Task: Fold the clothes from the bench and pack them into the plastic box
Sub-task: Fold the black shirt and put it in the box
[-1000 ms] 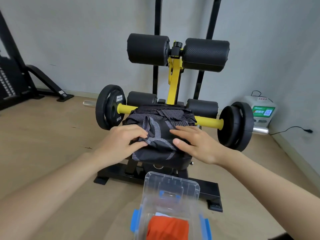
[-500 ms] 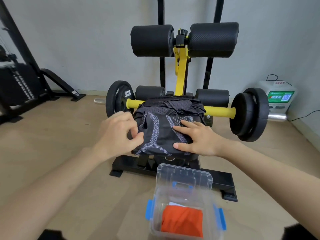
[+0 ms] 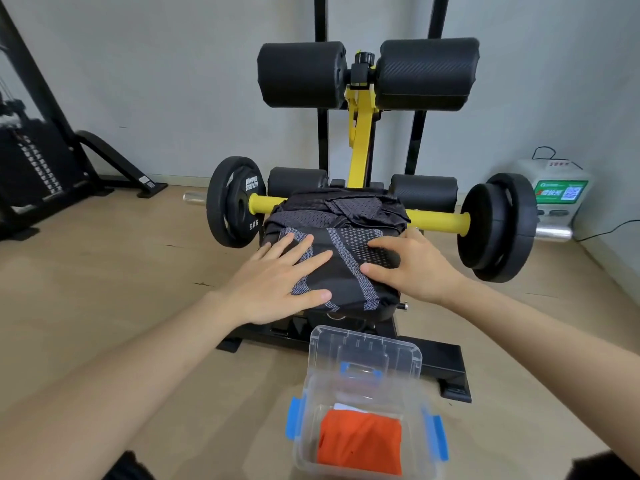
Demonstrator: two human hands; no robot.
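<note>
Left hand (image 3: 277, 282), right hand (image 3: 412, 268) flat on garment (image 3: 343, 271), barbell (image 3: 437, 218) behind, box (image 3: 363, 393) nearer

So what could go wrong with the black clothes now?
The left hand and right hand only press flat on the folded black garment, so it could unfold or slip off the bench when lifted.
The plastic box already holds an orange garment, so the bulky bundle may not fit.

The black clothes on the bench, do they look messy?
A little: the black garment lies flat in front under the left hand and right hand, but its far part is bunched and wrinkled. Nothing is spilled.
</note>
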